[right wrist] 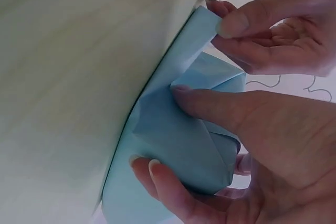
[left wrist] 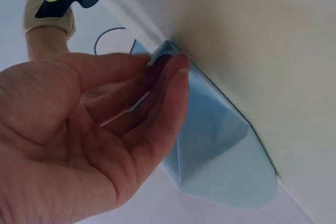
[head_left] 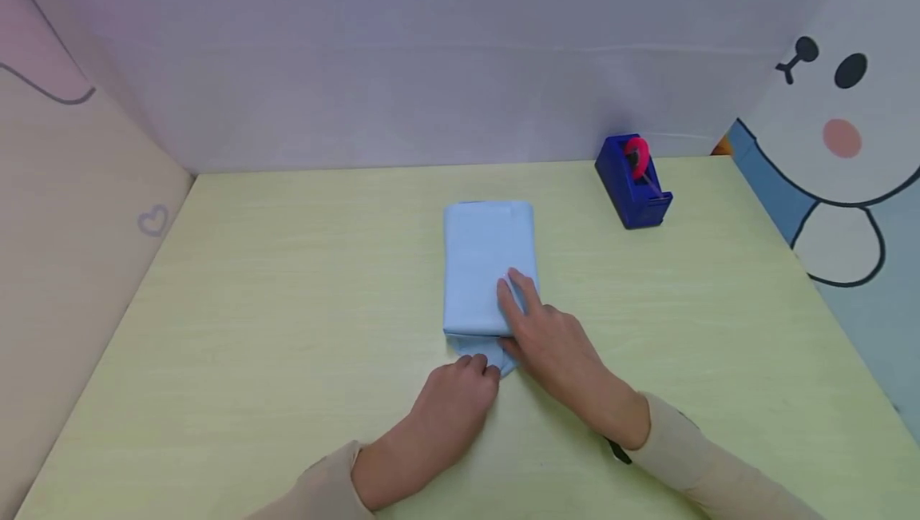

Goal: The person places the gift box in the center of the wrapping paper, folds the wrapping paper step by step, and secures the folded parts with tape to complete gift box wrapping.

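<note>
A light-blue paper-wrapped package (head_left: 487, 252), shaped like a flat box, lies on the table with one short end toward me. From that end sticks out a folded paper flap (right wrist: 181, 59), low against the tabletop. My left hand (head_left: 456, 402) pinches the flap's tip between thumb and fingers. My right hand (head_left: 559, 346) holds the package's near right corner, with fingers on the top and side. In the right wrist view its thumb (right wrist: 205, 103) presses on the folded end paper. The contents of the package are hidden.
A blue tape dispenser (head_left: 632, 188) with a pink-red roll core stands at the back right of the pale yellow-green table (head_left: 287, 280). A pale wall panel (head_left: 431, 65) rises behind the table, and printed cartoon panels (head_left: 848, 152) flank it.
</note>
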Motion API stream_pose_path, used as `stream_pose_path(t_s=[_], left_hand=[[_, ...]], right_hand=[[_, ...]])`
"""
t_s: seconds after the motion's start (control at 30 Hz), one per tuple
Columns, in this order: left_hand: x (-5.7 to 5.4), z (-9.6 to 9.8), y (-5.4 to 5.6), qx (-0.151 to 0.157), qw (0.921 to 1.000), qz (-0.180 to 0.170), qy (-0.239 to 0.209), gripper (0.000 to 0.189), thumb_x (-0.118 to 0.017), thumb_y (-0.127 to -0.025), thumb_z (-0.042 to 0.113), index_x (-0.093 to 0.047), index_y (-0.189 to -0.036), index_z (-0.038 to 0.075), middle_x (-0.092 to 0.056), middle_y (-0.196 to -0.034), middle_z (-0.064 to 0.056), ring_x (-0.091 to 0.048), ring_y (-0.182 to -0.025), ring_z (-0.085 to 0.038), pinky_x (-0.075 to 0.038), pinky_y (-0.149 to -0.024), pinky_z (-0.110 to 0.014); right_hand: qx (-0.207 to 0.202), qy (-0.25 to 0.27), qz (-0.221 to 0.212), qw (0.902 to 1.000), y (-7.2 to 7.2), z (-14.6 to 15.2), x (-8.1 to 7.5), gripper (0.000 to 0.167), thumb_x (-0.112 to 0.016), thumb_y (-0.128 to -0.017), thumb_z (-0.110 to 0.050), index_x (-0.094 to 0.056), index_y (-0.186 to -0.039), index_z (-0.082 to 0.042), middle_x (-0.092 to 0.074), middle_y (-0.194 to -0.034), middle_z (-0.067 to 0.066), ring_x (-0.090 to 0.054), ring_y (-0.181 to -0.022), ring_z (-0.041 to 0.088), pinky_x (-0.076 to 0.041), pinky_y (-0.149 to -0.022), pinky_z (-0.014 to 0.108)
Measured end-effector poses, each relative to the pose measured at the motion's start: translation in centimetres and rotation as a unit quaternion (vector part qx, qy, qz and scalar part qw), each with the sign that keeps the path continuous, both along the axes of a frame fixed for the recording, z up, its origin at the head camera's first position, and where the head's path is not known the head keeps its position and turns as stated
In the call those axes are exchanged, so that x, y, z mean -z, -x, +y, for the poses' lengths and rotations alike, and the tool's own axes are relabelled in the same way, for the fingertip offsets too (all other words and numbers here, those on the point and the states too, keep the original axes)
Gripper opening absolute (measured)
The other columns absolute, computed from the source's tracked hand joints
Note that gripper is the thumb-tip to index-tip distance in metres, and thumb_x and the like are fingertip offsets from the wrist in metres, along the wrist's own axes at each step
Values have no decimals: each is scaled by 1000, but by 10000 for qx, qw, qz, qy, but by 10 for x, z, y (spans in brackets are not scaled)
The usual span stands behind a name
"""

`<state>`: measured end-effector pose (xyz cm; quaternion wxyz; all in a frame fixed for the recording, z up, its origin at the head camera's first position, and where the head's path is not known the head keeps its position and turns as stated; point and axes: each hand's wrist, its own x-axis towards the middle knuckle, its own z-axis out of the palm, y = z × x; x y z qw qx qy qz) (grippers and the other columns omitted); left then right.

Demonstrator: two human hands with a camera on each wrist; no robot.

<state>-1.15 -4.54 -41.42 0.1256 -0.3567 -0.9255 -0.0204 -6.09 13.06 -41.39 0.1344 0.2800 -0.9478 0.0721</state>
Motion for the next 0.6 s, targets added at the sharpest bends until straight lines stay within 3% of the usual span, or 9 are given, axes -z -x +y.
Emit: stream_pose_path(t_s=[0.2,0.43,0.6], left_hand=[[-5,-10,6,101,9981,-493,-354,23,-79,-76,-2,-58,-81,7,-52,-71,-3,-56,-63,-17,-43,-45,-27],[-7,-15,11,360,9980,-396,-337,21,-80,-78,-2,-63,-88,6,-54,-80,-3,-56,-71,-17,-42,-49,-24],[-7,-14,10,209,9995,-229,39,27,-82,-77,1,-66,-99,6,-56,-87,-3,-57,-76,-17,-41,-50,-24]], right_hand=[[-68,-77,-205,9997,1,1,-3,79,-91,-79,-23,-50,-141,3,-47,-144,24,-56,-54,24,-49,-46,32],[-221,-183,-403,9988,0,4,-8,89,-94,-76,-25,-46,-145,5,-44,-147,26,-62,-60,26,-50,-47,34],[-336,-215,-607,9974,-3,8,-10,101,-96,-72,-33,-43,-149,5,-40,-152,26,-66,-67,25,-53,-49,35]])
